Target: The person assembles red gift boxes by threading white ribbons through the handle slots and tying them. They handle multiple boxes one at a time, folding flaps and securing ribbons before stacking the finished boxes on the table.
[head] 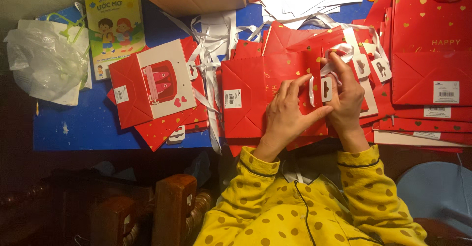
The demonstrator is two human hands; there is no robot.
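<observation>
- One clear plastic bag [45, 64], crumpled, at the far left of the blue table [78, 128].
- One children's booklet [115, 27], yellow-green cover, just right of the plastic bag.
- One stack of flat red bags [162, 123] left of centre; the top bag [150, 84] has a white panel. Count in the stack cannot be told.
- Loose white ribbons [211, 44], tangled, between that stack and the centre; too many to count.
- One flat red gift bag [258, 96] with gold hearts, at table centre under both hands.
- Left hand [290, 111]: fingers pressed flat on the red gift bag, thumb against the white hang tag [326, 89].
- Right hand [346, 96]: fingers pinched closed on a white ribbon handle [342, 54] beside the tag.
- Two more white tags [371, 68] just right of the hands.
- One larger pile of red bags [425, 64] at far right, fanned; at least five edges show.
</observation>
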